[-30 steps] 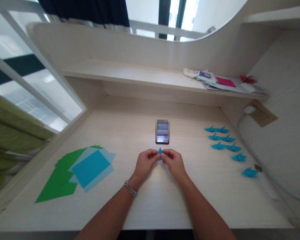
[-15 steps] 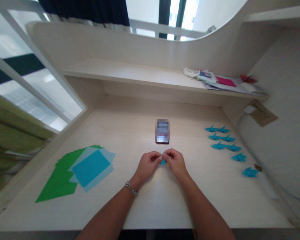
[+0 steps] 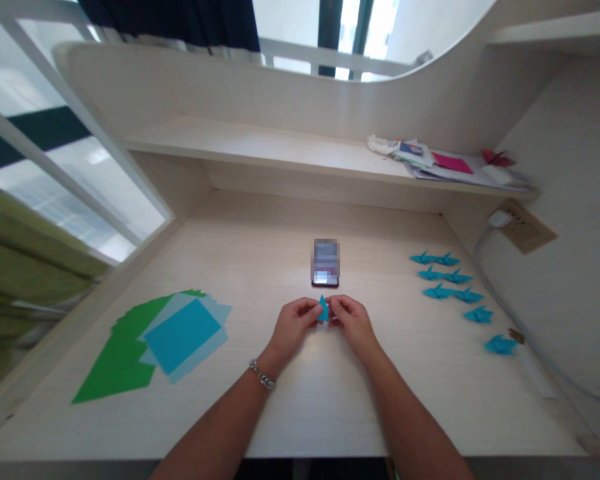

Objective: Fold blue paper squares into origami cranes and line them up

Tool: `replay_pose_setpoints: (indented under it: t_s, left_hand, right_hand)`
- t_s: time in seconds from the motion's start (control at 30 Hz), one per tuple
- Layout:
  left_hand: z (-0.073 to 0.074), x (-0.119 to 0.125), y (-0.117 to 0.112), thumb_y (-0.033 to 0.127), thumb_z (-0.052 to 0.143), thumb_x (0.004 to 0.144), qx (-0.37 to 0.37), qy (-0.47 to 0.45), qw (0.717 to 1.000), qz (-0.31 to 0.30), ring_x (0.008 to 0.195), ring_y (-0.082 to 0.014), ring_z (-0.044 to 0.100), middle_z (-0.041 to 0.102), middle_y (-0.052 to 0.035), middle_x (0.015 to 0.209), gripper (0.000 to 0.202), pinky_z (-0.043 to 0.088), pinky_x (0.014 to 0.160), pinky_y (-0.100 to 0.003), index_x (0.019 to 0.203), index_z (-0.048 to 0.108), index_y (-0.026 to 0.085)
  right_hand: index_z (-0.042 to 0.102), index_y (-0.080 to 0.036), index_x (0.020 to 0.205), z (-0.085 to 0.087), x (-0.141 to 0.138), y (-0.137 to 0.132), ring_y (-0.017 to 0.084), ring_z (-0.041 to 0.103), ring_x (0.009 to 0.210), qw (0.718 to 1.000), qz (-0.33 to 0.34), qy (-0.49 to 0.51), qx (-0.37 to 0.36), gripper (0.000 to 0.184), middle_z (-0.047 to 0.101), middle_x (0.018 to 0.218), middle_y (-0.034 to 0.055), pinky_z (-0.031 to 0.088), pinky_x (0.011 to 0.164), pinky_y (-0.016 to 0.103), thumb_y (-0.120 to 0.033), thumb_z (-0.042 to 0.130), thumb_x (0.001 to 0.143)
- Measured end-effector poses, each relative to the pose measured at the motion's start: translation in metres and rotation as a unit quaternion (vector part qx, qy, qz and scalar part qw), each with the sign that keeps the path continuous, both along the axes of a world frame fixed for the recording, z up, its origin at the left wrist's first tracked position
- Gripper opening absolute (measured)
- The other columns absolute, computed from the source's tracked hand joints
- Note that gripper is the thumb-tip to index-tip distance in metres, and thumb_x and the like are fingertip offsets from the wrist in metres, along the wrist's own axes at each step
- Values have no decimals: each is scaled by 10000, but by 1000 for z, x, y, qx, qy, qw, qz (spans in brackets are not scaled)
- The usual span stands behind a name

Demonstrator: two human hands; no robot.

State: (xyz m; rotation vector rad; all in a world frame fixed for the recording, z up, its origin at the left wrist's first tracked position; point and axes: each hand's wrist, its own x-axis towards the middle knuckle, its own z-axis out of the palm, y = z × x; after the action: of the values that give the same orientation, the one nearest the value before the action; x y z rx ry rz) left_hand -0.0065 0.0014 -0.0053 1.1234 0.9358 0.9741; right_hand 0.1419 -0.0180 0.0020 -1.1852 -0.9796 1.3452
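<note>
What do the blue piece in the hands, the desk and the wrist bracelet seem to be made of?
The blue piece: thin matte paper, by its sharp creases and pointed tip. The desk: pale matte board with fine grain lines, probably laminate rather than solid wood. The bracelet: likely metal, silvery links with glints.

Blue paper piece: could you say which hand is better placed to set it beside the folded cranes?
Probably the right hand: it and the left hand both pinch the blue paper piece, but the folded cranes lie to the right.
</note>
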Motion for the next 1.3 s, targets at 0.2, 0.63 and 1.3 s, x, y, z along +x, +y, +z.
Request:
replay_pose_setpoints:
  t_s: [0.2, 0.63, 1.3]
  left_hand:
    - [0, 0, 1, 388, 731, 685, -59, -58, 996, 16, 606, -115, 576, 674, -55, 730, 333, 447, 555, -210, 894, 701, 131]
    - [5, 1, 0, 338, 748, 691, -122, -127, 984, 8, 639, -95, 577, 669, -63, 768, 312, 460, 604, -199, 911, 697, 123]
    - [2, -3, 0, 348, 738, 696, -117, -67, 990, -35, 583, -97, 542, 620, -47, 684, 298, 404, 528, -201, 858, 705, 100]
  right_hand:
    - [669, -177, 881, 2, -1, -1, 141, 590, 587, 1000, 10, -2, 18, 324, 651, 688, 9, 486, 538, 261, -387, 734, 642]
    - [658, -176, 879, 0, -2, -4, 141, 601, 616, 995, -13, -63, 80, 185, 668, 759, 23, 506, 557, 260, -274, 671, 723]
    - [704, -203, 888, 12, 1, -8, 144, 590, 695, 954, -66, -246, 160, 152, 647, 842, 36, 495, 614, 260, -217, 639, 751]
